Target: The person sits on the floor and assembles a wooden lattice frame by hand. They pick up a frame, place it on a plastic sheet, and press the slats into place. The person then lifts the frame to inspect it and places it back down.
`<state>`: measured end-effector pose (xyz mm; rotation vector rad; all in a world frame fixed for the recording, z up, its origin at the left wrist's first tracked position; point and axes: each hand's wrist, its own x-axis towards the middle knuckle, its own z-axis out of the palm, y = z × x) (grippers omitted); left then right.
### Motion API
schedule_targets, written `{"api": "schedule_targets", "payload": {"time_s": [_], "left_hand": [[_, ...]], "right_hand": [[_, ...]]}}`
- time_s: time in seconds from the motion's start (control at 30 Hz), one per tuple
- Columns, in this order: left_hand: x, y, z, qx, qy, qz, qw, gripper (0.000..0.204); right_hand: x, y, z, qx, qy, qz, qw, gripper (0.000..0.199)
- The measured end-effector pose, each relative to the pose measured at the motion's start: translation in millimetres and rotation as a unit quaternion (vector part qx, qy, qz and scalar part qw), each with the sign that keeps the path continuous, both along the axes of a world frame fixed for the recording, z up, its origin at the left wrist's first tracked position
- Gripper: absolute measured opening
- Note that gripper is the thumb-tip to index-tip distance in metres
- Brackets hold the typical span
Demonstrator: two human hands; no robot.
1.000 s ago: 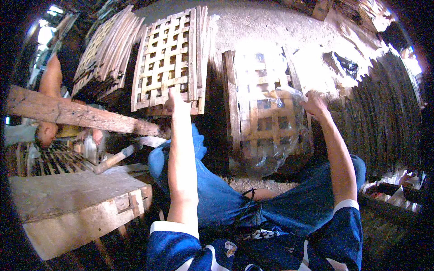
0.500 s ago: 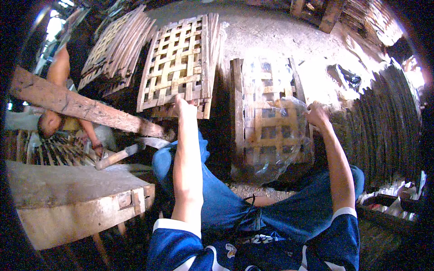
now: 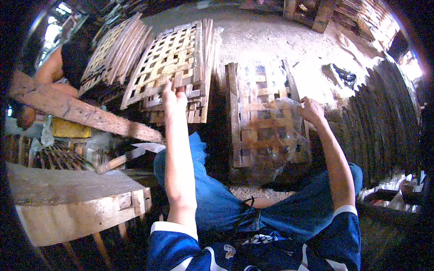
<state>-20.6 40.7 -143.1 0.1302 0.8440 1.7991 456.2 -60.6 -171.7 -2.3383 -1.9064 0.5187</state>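
Note:
My left hand [image 3: 173,95] grips the near edge of a woven bamboo lattice panel [image 3: 165,63], the top one of a stack. This panel sits askew, its near left corner jutting past the panels [image 3: 196,106] beneath. Closed at the right edge of another lattice panel [image 3: 266,97], my right hand [image 3: 312,109] pinches a crumpled clear plastic sheet [image 3: 289,117]. The plastic lies over much of that panel, which rests on the ground before my knees. Glare washes out its far end.
A second stack of panels [image 3: 110,49] leans at far left. A wooden beam [image 3: 86,107] slants toward my left knee, near a large knife [image 3: 122,160] and a wooden bench [image 3: 77,194]. Dark upright sheets [image 3: 382,122] line the right. Another person's bent limb [image 3: 49,67] shows at left.
My left hand has drawn the top panel leftward, turning it askew and uncovering more of the stack. My right hand stays on the plastic. The other person's hand has left the area by the knife.

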Motion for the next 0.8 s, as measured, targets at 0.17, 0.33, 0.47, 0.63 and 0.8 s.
{"api": "schedule_targets", "payload": {"time_s": [0.17, 0.33, 0.47, 0.63, 0.8], "left_hand": [[-8.4, -7.2, 18.9, 0.086, -0.005, -0.046, 0.995, 0.029], [29.4, -34.3, 45.9, 0.124, 0.002, -0.144, 0.982, 0.045], [89.7, -61.8, 81.5, 0.133, 0.096, -0.244, 0.956, 0.05], [140.0, -67.1, 84.1, 0.141, 0.075, -0.359, 0.92, 0.048], [190.7, -66.1, 73.1, 0.149, 0.1, -0.523, 0.833, 0.053]], "right_hand": [[-1.6, 10.6, 22.6, 0.099, 0.097, 0.023, 0.99, 0.052], [22.9, 2.7, 71.1, 0.136, 0.342, -0.066, 0.928, 0.057], [45.5, -9.2, 107.3, 0.137, 0.59, -0.14, 0.784, 0.06], [62.8, -11.6, 128.4, 0.144, 0.77, -0.151, 0.603, 0.072], [92.4, -3.2, 102.6, 0.377, 0.735, -0.313, 0.469, 0.033]]}}
